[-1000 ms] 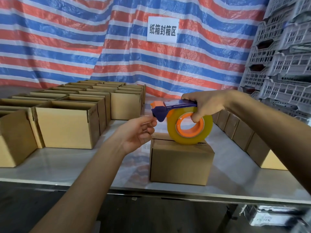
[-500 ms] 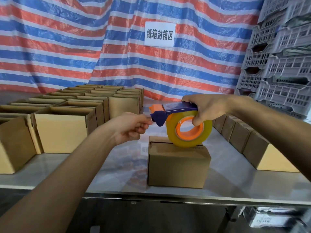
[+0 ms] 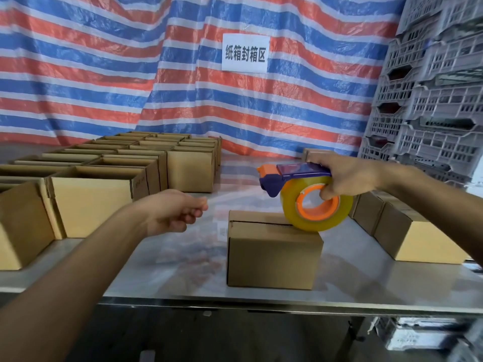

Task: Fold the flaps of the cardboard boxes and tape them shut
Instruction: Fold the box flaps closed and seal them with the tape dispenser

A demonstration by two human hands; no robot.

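Cardboard box (image 3: 274, 257) sits mid-worktop (image 3: 183, 273), flaps folded, centre seam shows no tape I can make out. Likely empty and light, with thin walls: the top will cave if pressed, so steady it by the side walls. The right hand (image 3: 347, 178) grips the tape dispenser (image 3: 300, 186), fingers through the core, roll at the box's top right edge. The left hand (image 3: 175, 212) is curled left of the box; can't tell if it pinches a tape end. Open boxes (image 3: 91, 205) are far left.
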